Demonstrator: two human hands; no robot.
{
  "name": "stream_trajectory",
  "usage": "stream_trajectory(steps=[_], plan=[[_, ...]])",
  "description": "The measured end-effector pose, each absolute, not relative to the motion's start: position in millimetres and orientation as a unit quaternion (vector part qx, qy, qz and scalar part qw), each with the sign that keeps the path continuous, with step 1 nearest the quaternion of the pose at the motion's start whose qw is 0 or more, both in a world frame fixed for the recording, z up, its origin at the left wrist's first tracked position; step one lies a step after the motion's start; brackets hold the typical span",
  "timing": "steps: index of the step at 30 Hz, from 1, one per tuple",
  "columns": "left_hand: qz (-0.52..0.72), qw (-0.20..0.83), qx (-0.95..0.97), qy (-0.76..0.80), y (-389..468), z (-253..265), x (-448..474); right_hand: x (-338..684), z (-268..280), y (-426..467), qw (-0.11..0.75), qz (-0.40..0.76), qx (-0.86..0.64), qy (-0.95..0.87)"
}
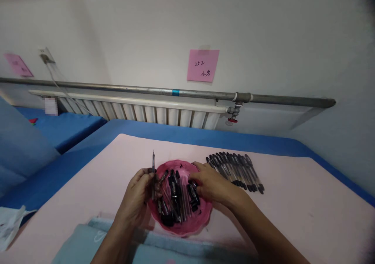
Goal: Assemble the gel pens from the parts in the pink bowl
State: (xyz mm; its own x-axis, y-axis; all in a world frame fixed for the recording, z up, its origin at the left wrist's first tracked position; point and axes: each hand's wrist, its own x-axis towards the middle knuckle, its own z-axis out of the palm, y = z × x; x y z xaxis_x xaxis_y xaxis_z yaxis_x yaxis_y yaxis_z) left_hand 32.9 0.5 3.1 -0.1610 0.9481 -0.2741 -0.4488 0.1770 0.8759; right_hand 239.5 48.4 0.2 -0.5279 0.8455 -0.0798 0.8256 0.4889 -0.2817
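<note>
My left hand (138, 193) is closed around a clear-barrelled pen (153, 163), held upright with its bare tip pointing up. It is at the left rim of a round pink plastic basket (206, 216). Inside the basket lie black pen caps (193, 195), clear tubes (184, 201) and other dark pen parts (174, 189). My right hand (209, 181) reaches over the basket's right rim, fingers apart and bent down by the caps; its fingertips are partly hidden. Right of the basket, several capped pens (234, 170) lie side by side in a slanted row.
The pink tabletop (293, 205) has a blue border (164, 129). A folded light-blue cloth (79, 242) lies at the near edge, with a white plastic bag (11, 225) at far left. Behind stand a radiator (162, 115) and a pipe (131, 88) along the wall.
</note>
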Motion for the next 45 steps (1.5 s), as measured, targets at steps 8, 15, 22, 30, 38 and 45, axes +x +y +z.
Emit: stream_trajectory(steps=[8, 15, 22, 30, 38, 45], plan=[[0.589, 0.588, 0.256, 0.491, 0.7, 2.5, 31.4, 234.6, 14.5, 43.0, 0.05, 0.094, -0.482, -0.87], [0.59, 0.589, 0.264, 0.486, 0.9, 1.9, 31.3, 222.9, 9.8, 34.3, 0.013, 0.072, -0.444, -0.893], [0.581, 0.589, 0.271, 0.492, 0.8, 3.2, 31.7, 219.7, 4.4, 35.3, -0.006, 0.056, -0.456, -0.888], [0.575, 0.6, 0.271, 0.486, 1.0, 0.8, 30.7, 217.7, 1.5, 36.4, -0.005, 0.056, -0.453, -0.89], [0.588, 0.642, 0.232, 0.434, -0.3, 5.7, 29.6, 225.1, 7.7, 43.6, 0.155, 0.125, -0.431, -0.88], [0.593, 0.654, 0.225, 0.414, 0.8, 3.4, 28.2, 222.5, 16.2, 41.1, 0.256, 0.389, -0.438, -0.769]])
